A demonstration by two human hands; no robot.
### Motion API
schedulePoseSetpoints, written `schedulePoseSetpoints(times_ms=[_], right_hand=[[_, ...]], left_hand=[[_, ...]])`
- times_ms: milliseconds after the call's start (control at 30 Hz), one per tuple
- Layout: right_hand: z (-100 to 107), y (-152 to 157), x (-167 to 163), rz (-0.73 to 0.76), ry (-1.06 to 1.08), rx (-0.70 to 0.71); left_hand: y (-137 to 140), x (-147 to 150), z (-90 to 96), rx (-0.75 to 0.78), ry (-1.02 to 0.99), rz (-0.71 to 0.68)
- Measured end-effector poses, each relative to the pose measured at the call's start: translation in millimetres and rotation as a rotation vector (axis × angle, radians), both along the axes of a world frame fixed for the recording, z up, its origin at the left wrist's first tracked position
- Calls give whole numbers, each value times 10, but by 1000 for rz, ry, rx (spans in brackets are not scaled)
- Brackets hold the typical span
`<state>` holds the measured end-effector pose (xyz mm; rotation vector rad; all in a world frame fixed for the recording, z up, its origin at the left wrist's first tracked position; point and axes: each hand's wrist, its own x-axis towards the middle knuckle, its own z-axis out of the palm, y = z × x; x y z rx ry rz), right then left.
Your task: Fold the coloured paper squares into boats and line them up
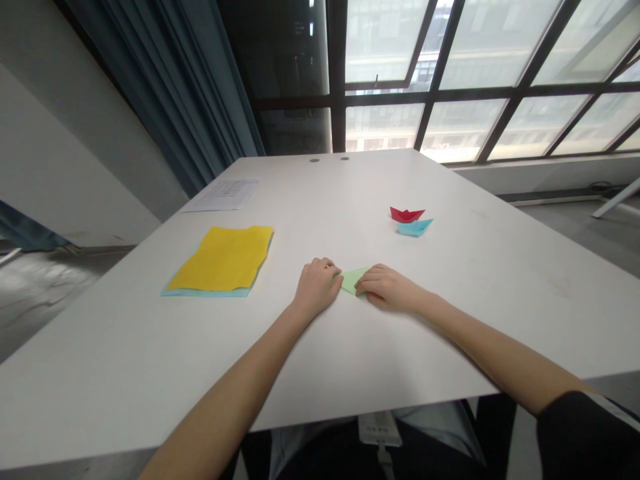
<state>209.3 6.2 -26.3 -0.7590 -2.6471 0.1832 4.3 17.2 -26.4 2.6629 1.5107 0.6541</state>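
A small piece of folded light green paper (351, 280) lies on the white table between my hands. My left hand (319, 285) has its curled fingers on the paper's left end, thumb against its edge. On the right end, my right hand (385, 287) presses with bent fingers, covering that part of the paper. Both hands rest low at the tabletop. Beyond my right hand sit two folded paper boats, a red one (406, 215) and a light blue one (415, 228) just in front of it.
A stack of yellow paper (223, 259) with light blue sheets under it lies to the left on the white table (320, 360). Farther back is a printed white sheet (223, 195). Two round dark holes are near the far edge. Blue curtain (185, 80) and windows stand behind.
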Motion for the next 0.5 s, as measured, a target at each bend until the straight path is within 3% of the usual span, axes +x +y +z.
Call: schedulePoseSetpoints(times_ms=[133, 367, 500], right_hand=[[29, -32, -11, -28, -14, 36], [46, -2, -11, -117, 19, 97], [46, 6, -17, -202, 161, 75]], left_hand=[[-4, 5, 26, -118, -172, 21], [-2, 90, 11, -465, -739, 76], [-33, 159, 11, -723, -1052, -13]])
